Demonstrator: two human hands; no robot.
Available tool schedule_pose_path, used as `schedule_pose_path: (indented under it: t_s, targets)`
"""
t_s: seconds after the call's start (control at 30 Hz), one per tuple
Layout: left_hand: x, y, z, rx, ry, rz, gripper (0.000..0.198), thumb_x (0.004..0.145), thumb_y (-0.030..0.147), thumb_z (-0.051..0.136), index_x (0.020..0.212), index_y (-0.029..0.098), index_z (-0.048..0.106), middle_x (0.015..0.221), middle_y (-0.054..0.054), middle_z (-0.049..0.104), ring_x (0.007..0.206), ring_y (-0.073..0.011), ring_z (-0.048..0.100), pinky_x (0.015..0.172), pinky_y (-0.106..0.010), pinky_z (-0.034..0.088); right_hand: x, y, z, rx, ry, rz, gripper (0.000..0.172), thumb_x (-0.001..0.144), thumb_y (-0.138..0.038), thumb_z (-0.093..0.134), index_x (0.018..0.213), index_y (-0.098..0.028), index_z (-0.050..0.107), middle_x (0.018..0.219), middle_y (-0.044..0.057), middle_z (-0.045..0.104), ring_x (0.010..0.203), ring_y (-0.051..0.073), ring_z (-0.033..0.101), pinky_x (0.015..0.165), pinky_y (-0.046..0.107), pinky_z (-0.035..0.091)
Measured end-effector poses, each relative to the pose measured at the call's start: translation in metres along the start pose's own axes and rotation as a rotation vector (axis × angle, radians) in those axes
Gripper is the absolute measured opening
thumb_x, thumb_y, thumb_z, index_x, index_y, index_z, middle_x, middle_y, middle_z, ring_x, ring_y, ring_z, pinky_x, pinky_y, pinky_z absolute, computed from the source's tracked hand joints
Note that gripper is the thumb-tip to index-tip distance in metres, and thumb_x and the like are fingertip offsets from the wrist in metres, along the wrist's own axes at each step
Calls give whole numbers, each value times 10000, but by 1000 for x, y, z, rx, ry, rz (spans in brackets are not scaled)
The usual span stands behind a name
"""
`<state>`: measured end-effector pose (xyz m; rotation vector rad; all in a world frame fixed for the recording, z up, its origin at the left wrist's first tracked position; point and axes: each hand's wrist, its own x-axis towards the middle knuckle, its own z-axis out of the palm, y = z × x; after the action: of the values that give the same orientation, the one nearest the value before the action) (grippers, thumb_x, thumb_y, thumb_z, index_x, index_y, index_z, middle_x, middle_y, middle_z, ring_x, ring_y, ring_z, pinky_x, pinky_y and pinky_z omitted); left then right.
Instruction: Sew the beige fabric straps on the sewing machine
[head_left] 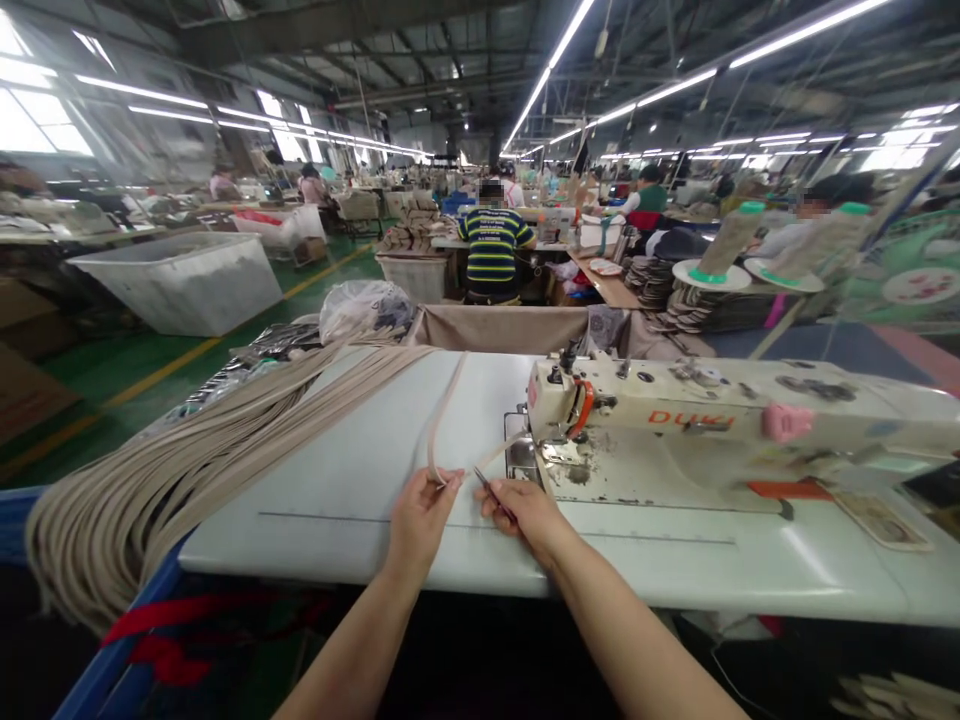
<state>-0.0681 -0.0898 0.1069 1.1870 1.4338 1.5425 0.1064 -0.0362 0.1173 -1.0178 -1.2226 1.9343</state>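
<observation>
- The bundle [225, 435] is hanging over the left edge of the worktop [337, 540]; if it is lying loose, its own weight could be dragging lengths off.
- The left hand [420, 515] is pinching the strip [432, 440] in a narrow hold; a weak pinch could be letting it slip.
- The right hand [525, 508] is gripping a small tool [481, 476], apparently snips, pointing toward the left hand; a slip could be nicking skin.
- A thin length [499, 453] is running from beside the tool to the machine [660, 425]; whether it is joining the strip, one cannot tell. Sideways tension could be skewing it there.
- Beyond the left hand, the strip is trailing to the worktop's far edge; a snag there could be jerking the pinched part.
</observation>
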Motion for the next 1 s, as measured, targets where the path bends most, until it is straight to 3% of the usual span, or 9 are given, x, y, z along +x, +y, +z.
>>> schedule_pose_path:
  t_s: [0.27,0.4,0.57,0.63,0.7,0.77,0.8,0.87,1.0]
  targets:
    - [-7,5,-4,-35,0,-4,284,874,461,709,947,202,617,1110,-110,751,1084,-236,710,988,-360,544,-4,-8,8,-61,-61,-28,592,762,-722,679,889,-144,696,666,-15,561,478,61,287,465,245,121]
    - [-9,6,-5,-32,-14,9,278,880,451,710,947,197,620,1103,-109,750,1077,-234,709,1008,-367,531,-4,-8,9,-123,-35,-64,575,790,-733,617,862,-164,655,613,-61,447,478,68,240,470,250,132]
    - [-4,4,-16,11,-43,-26,305,885,487,708,950,196,642,1012,-88,756,1012,-232,717,938,-350,558,-16,-11,1,-251,54,-154,404,828,-617,624,800,-222,538,634,-72,422,542,105,344,519,246,264]
    - [-1,5,-26,43,-56,-30,329,894,521,683,926,196,646,977,-85,750,988,-236,716,921,-359,566,-28,-12,-8,-454,180,-243,334,828,-492,671,740,-239,472,641,-69,416,599,126,396,583,258,330]
    - [2,6,-40,67,-71,-40,357,891,553,661,907,197,643,981,-86,737,957,-240,718,892,-370,578,-43,-11,-18,-830,365,-354,216,866,-380,644,762,-235,523,719,-26,502,694,162,481,674,290,394]
    - [5,6,-56,113,-88,-59,382,866,577,665,924,201,649,935,-70,712,846,-222,711,797,-354,588,-57,-9,-28,-1230,519,-394,135,894,-312,616,989,-224,653,944,58,621,852,218,574,768,334,444]
    - [6,5,-65,154,-99,-71,402,847,593,672,942,203,656,874,-53,691,760,-205,688,722,-334,579,-63,-8,-32,-1367,553,-366,278,896,-285,618,1165,-227,658,1059,92,639,917,242,600,795,347,458]
    - [8,2,-84,255,-114,-97,472,814,638,667,1002,205,670,749,-19,637,635,-184,618,609,-304,532,-71,-4,-38,-1531,532,-257,527,909,-241,602,1432,-241,539,1141,113,668,961,262,640,797,349,480]
    - [17,-6,-134,539,-31,-113,591,829,727,525,1056,210,697,725,-26,632,631,-216,592,667,-353,525,-74,4,-44,-1648,434,-102,549,977,-209,498,1524,-224,461,1005,92,758,910,262,707,756,339,497]
